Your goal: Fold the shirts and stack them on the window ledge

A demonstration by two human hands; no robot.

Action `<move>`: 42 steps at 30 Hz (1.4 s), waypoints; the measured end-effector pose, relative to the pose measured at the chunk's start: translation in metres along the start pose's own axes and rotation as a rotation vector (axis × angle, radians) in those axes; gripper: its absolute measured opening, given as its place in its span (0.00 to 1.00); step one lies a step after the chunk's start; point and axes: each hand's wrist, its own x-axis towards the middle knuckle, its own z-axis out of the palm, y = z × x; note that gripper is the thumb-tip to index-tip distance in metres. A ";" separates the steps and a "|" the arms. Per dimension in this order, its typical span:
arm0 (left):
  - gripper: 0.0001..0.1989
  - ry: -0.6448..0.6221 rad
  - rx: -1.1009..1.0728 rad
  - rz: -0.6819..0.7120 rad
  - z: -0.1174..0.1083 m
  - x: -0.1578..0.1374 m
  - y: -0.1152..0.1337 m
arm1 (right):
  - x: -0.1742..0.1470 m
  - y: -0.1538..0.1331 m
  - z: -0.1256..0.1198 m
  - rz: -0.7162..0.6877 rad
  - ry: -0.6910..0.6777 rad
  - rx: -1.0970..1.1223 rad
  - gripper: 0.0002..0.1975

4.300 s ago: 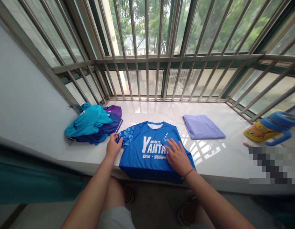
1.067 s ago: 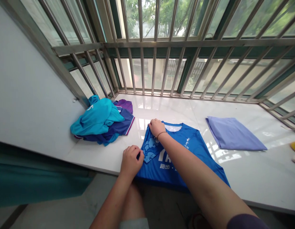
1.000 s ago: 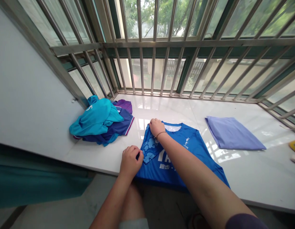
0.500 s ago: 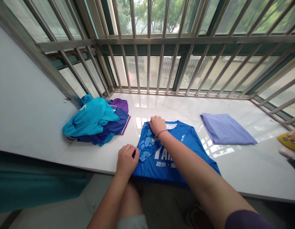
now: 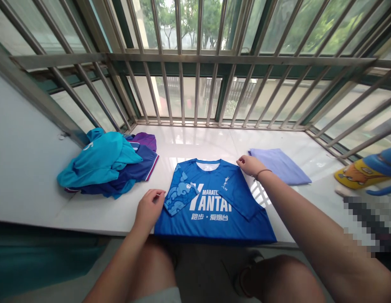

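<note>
A blue short-sleeved T-shirt with white "YANTAI" lettering lies front up, its lower part reaching the front edge of the ledge. Both sleeves rest inward across the chest; the one on the left has a light blue cloud pattern. My left hand is closed, fingertips pinched at the shirt's left side beside the patterned sleeve. At the shoulder on the right, my right hand pinches the shirt's edge between thumb and fingers.
Crumpled teal, navy and purple clothes are heaped on the left of the white ledge. A folded lavender cloth lies to the right. Beyond it is a yellow and blue bottle-like object. Metal bars cover the window behind.
My right hand has gone from the shirt's left shoulder across to its right shoulder. My left hand stays at the left side. The view has shifted, uncovering the chest lettering.
</note>
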 end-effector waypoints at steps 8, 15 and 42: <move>0.20 -0.295 0.220 -0.181 0.032 0.131 0.026 | 0.011 0.032 0.011 -0.062 -0.166 0.136 0.19; 0.11 -0.498 0.204 -0.231 0.058 0.200 0.027 | 0.025 0.038 0.019 -0.043 -0.178 0.179 0.11; 0.17 -0.484 0.045 -0.286 0.069 0.217 0.011 | 0.015 0.019 0.014 -0.100 0.030 -0.027 0.19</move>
